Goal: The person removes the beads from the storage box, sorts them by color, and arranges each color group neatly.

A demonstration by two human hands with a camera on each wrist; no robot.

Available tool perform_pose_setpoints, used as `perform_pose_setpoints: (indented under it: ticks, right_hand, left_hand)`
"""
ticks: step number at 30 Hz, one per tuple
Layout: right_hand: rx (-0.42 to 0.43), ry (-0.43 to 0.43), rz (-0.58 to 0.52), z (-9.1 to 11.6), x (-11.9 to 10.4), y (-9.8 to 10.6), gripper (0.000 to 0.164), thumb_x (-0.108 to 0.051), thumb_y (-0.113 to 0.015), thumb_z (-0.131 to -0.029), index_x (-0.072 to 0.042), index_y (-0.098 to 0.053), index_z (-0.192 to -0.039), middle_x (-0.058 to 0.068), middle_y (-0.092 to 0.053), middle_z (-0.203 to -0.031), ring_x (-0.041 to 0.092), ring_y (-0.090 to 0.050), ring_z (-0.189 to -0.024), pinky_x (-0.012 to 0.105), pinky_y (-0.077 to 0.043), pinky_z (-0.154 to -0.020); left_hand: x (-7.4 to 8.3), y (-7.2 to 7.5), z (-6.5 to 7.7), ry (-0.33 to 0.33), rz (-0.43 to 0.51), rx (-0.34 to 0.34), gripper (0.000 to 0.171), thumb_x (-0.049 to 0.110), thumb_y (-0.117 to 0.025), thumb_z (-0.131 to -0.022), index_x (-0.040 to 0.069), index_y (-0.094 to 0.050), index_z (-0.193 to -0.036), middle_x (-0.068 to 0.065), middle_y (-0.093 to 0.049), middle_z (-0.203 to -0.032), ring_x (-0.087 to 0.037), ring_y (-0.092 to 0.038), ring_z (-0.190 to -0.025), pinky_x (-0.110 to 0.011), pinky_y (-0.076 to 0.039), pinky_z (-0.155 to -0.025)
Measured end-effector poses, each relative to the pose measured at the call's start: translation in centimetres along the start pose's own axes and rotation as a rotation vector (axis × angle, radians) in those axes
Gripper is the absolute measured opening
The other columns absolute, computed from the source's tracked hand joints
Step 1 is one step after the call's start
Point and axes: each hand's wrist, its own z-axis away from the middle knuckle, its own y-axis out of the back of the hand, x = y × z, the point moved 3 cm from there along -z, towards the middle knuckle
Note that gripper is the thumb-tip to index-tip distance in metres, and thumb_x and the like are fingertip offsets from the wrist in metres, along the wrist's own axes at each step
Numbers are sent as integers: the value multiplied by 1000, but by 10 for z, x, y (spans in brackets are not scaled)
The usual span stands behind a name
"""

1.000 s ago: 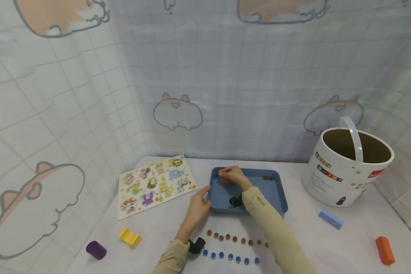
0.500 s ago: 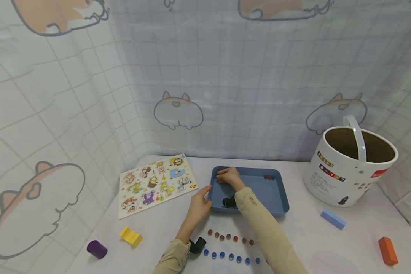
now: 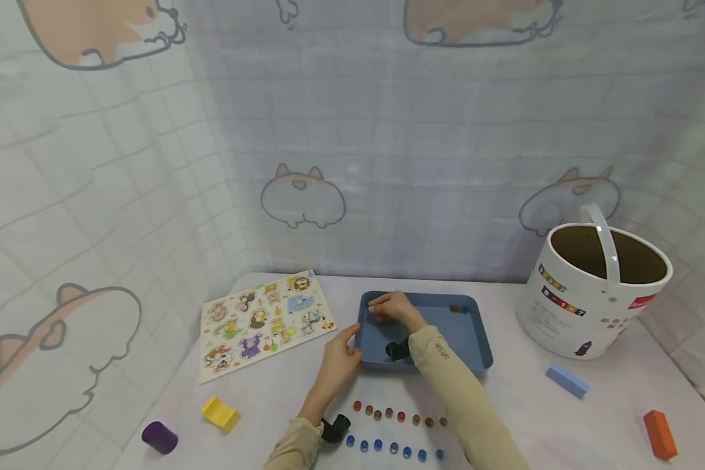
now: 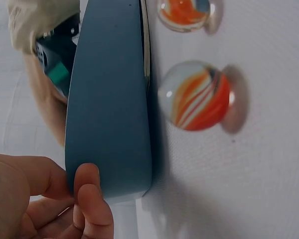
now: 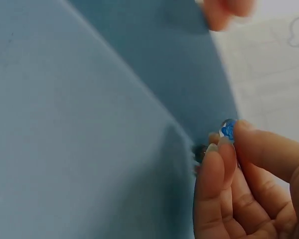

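A shallow blue-grey tray [image 3: 446,339] lies on the table. My left hand [image 3: 339,359] grips its left side; the left wrist view has the thumb and fingers pinching the wall [image 4: 109,114] near a corner. My right hand [image 3: 395,308] is in the tray's back left corner. Thumb and fingertips there pinch a clear glass marble [image 5: 228,128] with blue inside. A dark marble [image 5: 200,152] sits just behind those fingertips, partly hidden. A few reddish-brown marbles [image 3: 457,308] lie at the tray's back right.
In front of the tray run a row of reddish marbles [image 3: 401,416] and a row of blue marbles [image 3: 394,448]. An animal puzzle board [image 3: 264,323] lies left; a white bucket [image 3: 558,307] stands right. Yellow [image 3: 220,414], purple [image 3: 160,437], blue [image 3: 567,380] and orange [image 3: 660,435] blocks lie around.
My right hand has shifted slightly left, its fingertips now closer to the tray's left wall. My left hand has stayed on the tray's side.
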Motion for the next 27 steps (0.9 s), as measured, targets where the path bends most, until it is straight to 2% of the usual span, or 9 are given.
perform_pose_setpoints:
  ticks: [5,7,10,13,17,20,24,27]
  right_hand:
    - [-93,73,-45,13,-5,27,33,-15,-62,-93,-1,-65,-123,18,-63,-125,32,-65,-109,38,-54,-93]
    - [-111,94,-78,21,-7,42,36,-14,-61,-94,-1,-62,-127,19,-59,-131,36,-59,-118,42,-51,-98]
    - [-122,131,-108,35,-10,64,39,-13,-60,-94,0,-59,-130,20,-55,-136,39,-55,-122,46,-47,-102]
    - [-111,170,-113,52,-10,88,41,-14,-61,-94,2,-57,-131,23,-53,-137,32,-60,-114,47,-47,-103]
    - [-104,239,-62,74,-9,110,45,-19,-61,-94,3,-55,-133,25,-54,-134,20,-63,-101,49,-47,-101]
    - [-95,269,-19,92,-4,119,44,-21,-61,-94,4,-56,-131,23,-60,-127,16,-62,-94,47,-49,-97]
    - [-87,289,17,116,8,124,43,-22,-61,-94,6,-58,-126,11,-69,-110,15,-63,-86,40,-52,-88]
    - [-89,300,25,133,20,127,43,-21,-61,-94,8,-59,-125,2,-70,-102,15,-63,-83,37,-53,-84]
  left_hand:
    - [-1,0,-1,-18,-27,26,58,-8,-54,-77,-3,-53,-135,-25,-61,-122,-2,-36,-41,-15,-34,-42]
    - [-2,0,0,-8,-17,15,59,-8,-54,-77,-3,-52,-136,-24,-64,-111,-2,-35,-41,-15,-33,-41]
    - [-2,1,0,8,-10,6,60,-7,-53,-77,-2,-52,-136,-19,-62,-91,-2,-35,-41,-16,-33,-42]
    - [-3,0,0,24,-7,2,60,-7,-54,-77,-1,-52,-137,-13,-57,-81,-3,-33,-40,-15,-32,-42]
    - [-4,0,0,25,-11,5,59,-6,-53,-78,-1,-52,-137,-14,-58,-84,-2,-32,-40,-15,-33,-42]
    - [-4,0,0,13,-7,6,58,-8,-53,-78,-3,-51,-136,-21,-63,-97,-2,-33,-40,-16,-34,-42]
    - [-3,-1,0,7,3,6,58,-9,-53,-78,-3,-51,-136,-25,-62,-115,-2,-33,-41,-15,-35,-42]
    - [-3,-3,0,5,-4,5,59,-9,-53,-78,-3,-51,-136,-25,-63,-107,-1,-32,-39,-15,-34,-42]
